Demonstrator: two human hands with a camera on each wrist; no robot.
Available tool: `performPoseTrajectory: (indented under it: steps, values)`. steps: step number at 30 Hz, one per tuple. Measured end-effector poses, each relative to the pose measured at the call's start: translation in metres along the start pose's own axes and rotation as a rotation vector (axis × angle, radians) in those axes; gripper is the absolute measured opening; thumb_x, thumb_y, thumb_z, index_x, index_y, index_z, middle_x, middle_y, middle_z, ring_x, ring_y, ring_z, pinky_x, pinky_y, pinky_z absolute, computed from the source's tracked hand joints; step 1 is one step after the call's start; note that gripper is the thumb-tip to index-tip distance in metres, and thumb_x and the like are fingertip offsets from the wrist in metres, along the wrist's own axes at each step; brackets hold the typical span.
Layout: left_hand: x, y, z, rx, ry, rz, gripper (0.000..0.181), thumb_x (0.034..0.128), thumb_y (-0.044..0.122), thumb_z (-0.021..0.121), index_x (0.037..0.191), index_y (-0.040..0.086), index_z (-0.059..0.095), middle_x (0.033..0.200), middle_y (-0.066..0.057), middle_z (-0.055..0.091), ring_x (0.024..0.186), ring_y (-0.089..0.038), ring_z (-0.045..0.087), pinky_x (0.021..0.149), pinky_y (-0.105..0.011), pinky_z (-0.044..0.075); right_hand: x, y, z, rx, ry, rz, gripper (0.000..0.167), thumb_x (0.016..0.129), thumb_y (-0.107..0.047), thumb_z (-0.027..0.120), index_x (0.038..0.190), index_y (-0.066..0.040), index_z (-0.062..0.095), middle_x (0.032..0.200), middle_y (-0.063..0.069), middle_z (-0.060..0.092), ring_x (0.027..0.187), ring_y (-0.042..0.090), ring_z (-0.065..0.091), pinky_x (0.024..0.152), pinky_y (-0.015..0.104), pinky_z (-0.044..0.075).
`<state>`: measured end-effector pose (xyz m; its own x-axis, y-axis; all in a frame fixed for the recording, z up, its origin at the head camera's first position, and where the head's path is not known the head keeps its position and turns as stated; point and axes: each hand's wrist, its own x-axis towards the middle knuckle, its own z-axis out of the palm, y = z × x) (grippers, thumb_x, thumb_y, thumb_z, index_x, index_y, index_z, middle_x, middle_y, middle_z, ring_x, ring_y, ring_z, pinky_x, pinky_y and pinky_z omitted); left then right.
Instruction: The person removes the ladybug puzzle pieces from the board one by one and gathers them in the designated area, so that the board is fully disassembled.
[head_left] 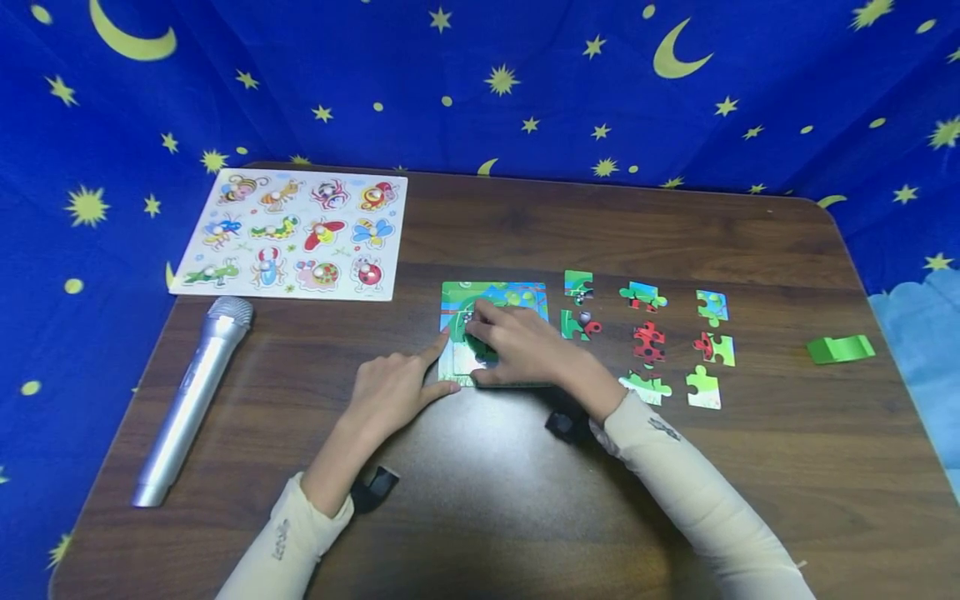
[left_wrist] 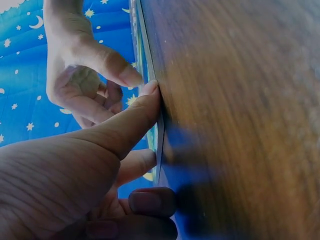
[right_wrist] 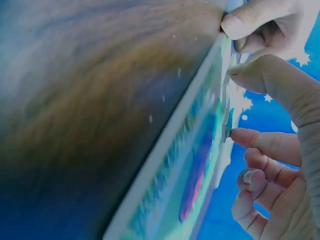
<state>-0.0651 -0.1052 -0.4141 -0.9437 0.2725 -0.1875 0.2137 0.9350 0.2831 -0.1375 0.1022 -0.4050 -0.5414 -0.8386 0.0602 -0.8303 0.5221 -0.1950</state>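
The puzzle board (head_left: 497, 292), with a green and blue picture, lies flat on the table. My left hand (head_left: 386, 390) steadies its near-left corner, straight index finger at the left edge and thumb (left_wrist: 135, 117) at the near edge. Over the board, my right hand (head_left: 525, 343) pinches a puzzle piece (right_wrist: 227, 117) between thumb and index finger, pressed against the board's left part. Its other fingers are loosely bent. The right hand hides much of the board. Right of it lie several loose jigsaw pieces, among them a red spotted one (head_left: 648, 342).
A white insect peg puzzle (head_left: 292, 250) lies at the back left. Below it rests a silver microphone (head_left: 191, 400). A green block (head_left: 840, 349) sits near the right edge of the brown wooden table (head_left: 600, 225). A blue starry cloth (head_left: 420, 75) hangs behind.
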Motion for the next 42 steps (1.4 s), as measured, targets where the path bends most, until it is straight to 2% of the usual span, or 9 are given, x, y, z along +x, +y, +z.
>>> performPoseTrajectory:
  steps: [6, 14, 19, 26, 34, 42]
  values:
    - [0.003, -0.002, 0.0, -0.005, -0.004, -0.006, 0.078, 0.0885, 0.058, 0.065, 0.152, 0.021, 0.04, 0.051, -0.003, 0.045, 0.049, -0.015, 0.034, 0.045, -0.03, 0.03, -0.017, 0.009, -0.009, 0.009, 0.03, 0.022, 0.058, 0.076, -0.043, 0.081, 0.118, -0.004, 0.071, 0.1, 0.006, 0.052, 0.065, 0.012, 0.046, 0.053, 0.025, 0.039]
    - [0.002, -0.004, 0.001, -0.009, 0.02, 0.001, 0.078, 0.088, 0.059, 0.066, 0.151, 0.02, 0.042, 0.048, 0.0, 0.037, 0.05, -0.013, 0.028, 0.045, -0.029, 0.026, -0.053, 0.02, -0.017, 0.049, 0.049, 0.098, 0.059, 0.076, -0.039, 0.083, 0.119, -0.001, 0.07, 0.101, 0.007, 0.054, 0.062, 0.01, 0.042, 0.052, 0.023, 0.034]
    - [0.002, -0.005, 0.0, -0.007, 0.02, -0.001, 0.078, 0.0879, 0.059, 0.066, 0.152, 0.021, 0.041, 0.049, -0.002, 0.04, 0.049, -0.014, 0.03, 0.045, -0.03, 0.028, -0.076, 0.027, -0.018, 0.036, 0.085, 0.129, 0.057, 0.075, -0.039, 0.083, 0.117, -0.002, 0.071, 0.101, 0.008, 0.053, 0.061, 0.011, 0.042, 0.051, 0.023, 0.032]
    - [0.001, -0.006, -0.001, -0.004, 0.001, -0.007, 0.078, 0.0879, 0.059, 0.066, 0.152, 0.022, 0.041, 0.05, -0.004, 0.043, 0.05, -0.015, 0.034, 0.045, -0.03, 0.029, -0.104, 0.032, -0.016, 0.036, 0.072, 0.196, 0.059, 0.076, -0.039, 0.082, 0.119, -0.002, 0.07, 0.1, 0.005, 0.051, 0.061, 0.011, 0.04, 0.053, 0.023, 0.031]
    - [-0.001, -0.009, -0.001, -0.001, 0.01, -0.009, 0.078, 0.0874, 0.06, 0.066, 0.151, 0.022, 0.042, 0.05, -0.004, 0.044, 0.048, -0.016, 0.036, 0.045, -0.031, 0.03, -0.113, 0.036, -0.014, 0.06, 0.059, 0.229, 0.06, 0.076, -0.037, 0.083, 0.122, -0.001, 0.07, 0.1, 0.003, 0.048, 0.06, 0.008, 0.035, 0.052, 0.022, 0.028]
    - [-0.002, -0.011, -0.001, 0.001, 0.01, -0.005, 0.078, 0.0875, 0.06, 0.066, 0.152, 0.022, 0.041, 0.05, -0.003, 0.043, 0.048, -0.015, 0.034, 0.045, -0.03, 0.029, -0.113, 0.039, -0.011, 0.057, 0.035, 0.238, 0.062, 0.075, -0.039, 0.084, 0.124, -0.003, 0.069, 0.103, 0.005, 0.05, 0.062, 0.01, 0.039, 0.053, 0.022, 0.031]
